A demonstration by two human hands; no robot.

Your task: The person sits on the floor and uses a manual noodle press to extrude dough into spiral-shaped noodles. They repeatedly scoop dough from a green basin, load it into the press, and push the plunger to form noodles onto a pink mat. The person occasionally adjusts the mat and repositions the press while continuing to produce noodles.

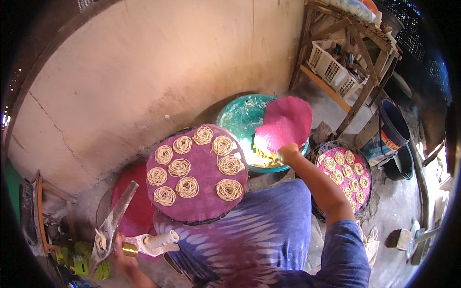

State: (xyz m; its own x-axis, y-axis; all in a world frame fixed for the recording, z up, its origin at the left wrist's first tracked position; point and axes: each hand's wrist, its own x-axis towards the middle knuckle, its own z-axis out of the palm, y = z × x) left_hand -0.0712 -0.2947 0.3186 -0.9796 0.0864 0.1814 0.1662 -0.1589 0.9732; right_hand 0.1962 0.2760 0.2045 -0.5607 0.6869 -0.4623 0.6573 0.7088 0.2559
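Observation:
At the lower left my left hand [124, 257] is closed round a wooden press [122, 211], beside its gold band and white tube [163, 239]. A bit of pale dough [101, 240] clings to the wood. My right hand [288, 152] reaches over the near rim of a green basin [235, 115], fingers curled at the lower edge of a pink sheet [288, 120]; what they hold is hidden. Yellowish stuff [261, 158] lies in the basin below the sheet. In front of me, a round purple-covered tray [204, 175] bears several coiled noodle nests [187, 187].
Right of me stands a second pink-lined round tray [341, 180] with smaller nests. Beyond it are a dark bucket [394, 125] and a wooden rack [357, 91] holding a white basket [331, 67]. A red round thing [127, 197] lies left, below the wall [182, 57].

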